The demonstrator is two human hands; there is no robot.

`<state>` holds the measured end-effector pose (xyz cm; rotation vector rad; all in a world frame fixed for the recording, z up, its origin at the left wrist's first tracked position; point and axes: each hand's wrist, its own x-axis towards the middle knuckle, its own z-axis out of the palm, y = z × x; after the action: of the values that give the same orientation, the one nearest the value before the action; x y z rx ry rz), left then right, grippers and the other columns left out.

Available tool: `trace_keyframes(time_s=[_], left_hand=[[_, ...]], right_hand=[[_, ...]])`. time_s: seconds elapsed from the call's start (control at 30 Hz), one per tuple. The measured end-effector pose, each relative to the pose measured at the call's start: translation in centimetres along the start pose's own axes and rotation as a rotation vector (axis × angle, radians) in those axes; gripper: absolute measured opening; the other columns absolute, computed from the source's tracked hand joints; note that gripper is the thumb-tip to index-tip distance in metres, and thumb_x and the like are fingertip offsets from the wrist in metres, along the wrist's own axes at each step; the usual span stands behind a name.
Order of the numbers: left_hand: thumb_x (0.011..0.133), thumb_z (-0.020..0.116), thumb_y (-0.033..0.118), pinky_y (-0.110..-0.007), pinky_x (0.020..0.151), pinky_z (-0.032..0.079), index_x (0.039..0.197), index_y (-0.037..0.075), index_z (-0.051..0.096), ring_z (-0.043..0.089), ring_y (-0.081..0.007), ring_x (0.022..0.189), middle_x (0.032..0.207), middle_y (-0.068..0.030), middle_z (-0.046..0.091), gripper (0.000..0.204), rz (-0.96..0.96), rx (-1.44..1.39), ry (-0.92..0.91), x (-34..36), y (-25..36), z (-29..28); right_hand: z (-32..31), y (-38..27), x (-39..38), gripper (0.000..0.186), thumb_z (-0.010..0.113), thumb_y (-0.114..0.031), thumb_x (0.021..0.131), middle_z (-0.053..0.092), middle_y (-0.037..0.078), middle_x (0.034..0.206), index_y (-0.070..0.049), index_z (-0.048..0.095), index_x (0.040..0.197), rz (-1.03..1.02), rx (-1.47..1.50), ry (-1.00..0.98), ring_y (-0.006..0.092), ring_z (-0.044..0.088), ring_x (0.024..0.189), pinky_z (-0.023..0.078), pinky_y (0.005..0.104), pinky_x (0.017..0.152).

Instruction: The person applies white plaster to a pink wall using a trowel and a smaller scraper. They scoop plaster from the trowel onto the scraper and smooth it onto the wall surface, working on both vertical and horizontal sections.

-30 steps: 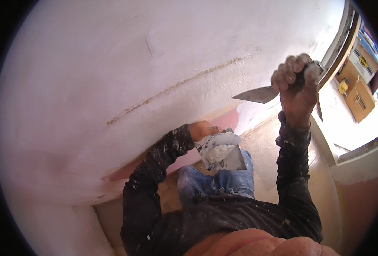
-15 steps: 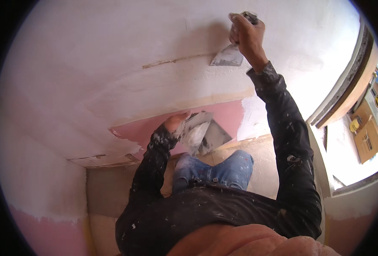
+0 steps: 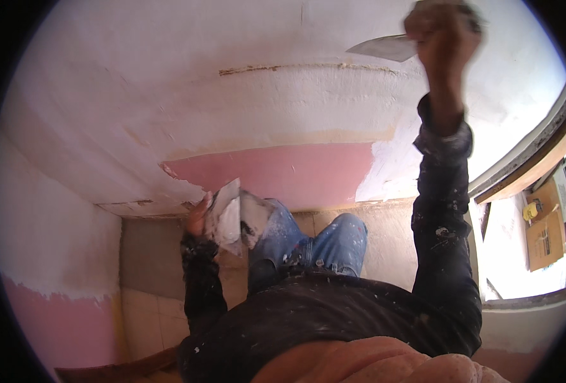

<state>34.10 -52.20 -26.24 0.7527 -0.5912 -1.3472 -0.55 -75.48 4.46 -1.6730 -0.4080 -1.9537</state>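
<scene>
Raised at the upper right, my right hand is closed round the handle of a putty knife. The knife's broad metal blade points left, close to the white wall. I cannot tell whether its edge touches the wall. Low on the left, my left hand grips a putty-smeared broad metal blade with a lump of white putty on it. A second grey blade sticks out beside it, in front of my left knee. The handles on that side are hidden.
A pink patch shows low on the wall, below a rough brownish crack. My knees, in jeans, are near the wall's foot above a tiled floor. On the right, a window opening shows cardboard boxes beyond its frame.
My right hand has moved up and to the right with the putty knife, away from the crack. My left hand has drawn left and lower with its blades, uncovering the pink patch.
</scene>
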Motion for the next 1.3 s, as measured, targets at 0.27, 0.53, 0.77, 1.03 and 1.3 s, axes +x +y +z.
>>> trace_keyframes(time_s=[0.27, 0.53, 0.77, 1.03, 1.3], left_hand=[[0.094, 0.044, 0.030, -0.036, 0.099, 0.038, 0.129, -0.004, 0.038, 0.050, -0.0229, 0.112, 0.125, -0.0136, 0.050, 0.049, 0.102, -0.006, 0.089, -5.8, 2.6, -5.1], [0.094, 0.043, 0.026, -0.037, 0.098, 0.038, 0.127, -0.003, 0.040, 0.050, -0.0244, 0.113, 0.124, -0.0143, 0.051, 0.044, 0.089, -0.150, 0.004, -4.4, 1.5, -6.1], [0.093, 0.046, 0.022, -0.036, 0.094, 0.042, 0.126, -0.002, 0.043, 0.054, -0.0238, 0.108, 0.120, -0.0138, 0.054, 0.041, 0.110, -0.193, 0.002, -3.3, 0.0, -8.7], [0.093, 0.051, 0.022, -0.031, 0.080, 0.050, 0.111, -0.007, 0.056, 0.061, -0.0196, 0.089, 0.102, -0.0131, 0.062, 0.035, 0.108, 0.257, 0.251, -3.2, -4.0, -12.5], [0.094, 0.046, 0.030, -0.035, 0.089, 0.046, 0.115, -0.006, 0.052, 0.058, -0.0214, 0.099, 0.111, -0.0126, 0.058, 0.042, 0.009, -0.004, 0.265, -3.1, -4.7, -10.5]], right_hand=[[-2.0, 0.8, -1.3, 0.017, 0.055, -0.012, 0.087, 0.050, 0.004, 0.056, 0.001, 0.057, 0.075, -0.006, 0.066, -0.192, 0.0104, 0.045, 0.043, 0.037, 0.0251, 0.040], [-0.4, -0.7, -1.4, 0.014, 0.049, -0.009, 0.086, 0.045, 0.002, 0.050, -0.008, 0.047, 0.072, 0.089, -0.042, 0.099, 0.0077, 0.038, 0.032, 0.031, 0.0219, 0.028], [-1.5, -1.3, -1.0, 0.031, 0.034, -0.015, 0.090, 0.039, -0.003, 0.051, -0.015, 0.041, 0.060, 0.169, 0.073, -0.266, 0.0080, 0.037, 0.040, 0.031, 0.0240, 0.041], [-1.6, -0.3, -1.3, 0.031, 0.036, -0.014, 0.090, 0.038, -0.001, 0.049, -0.013, 0.044, 0.061, 0.249, 0.090, -0.255, 0.0095, 0.038, 0.040, 0.032, 0.0248, 0.041], [-2.6, -0.1, -1.6, 0.027, 0.040, -0.013, 0.089, 0.035, -0.001, 0.051, -0.013, 0.038, 0.062, 0.303, 0.153, -0.226, 0.0078, 0.033, 0.040, 0.029, 0.0251, 0.038]])
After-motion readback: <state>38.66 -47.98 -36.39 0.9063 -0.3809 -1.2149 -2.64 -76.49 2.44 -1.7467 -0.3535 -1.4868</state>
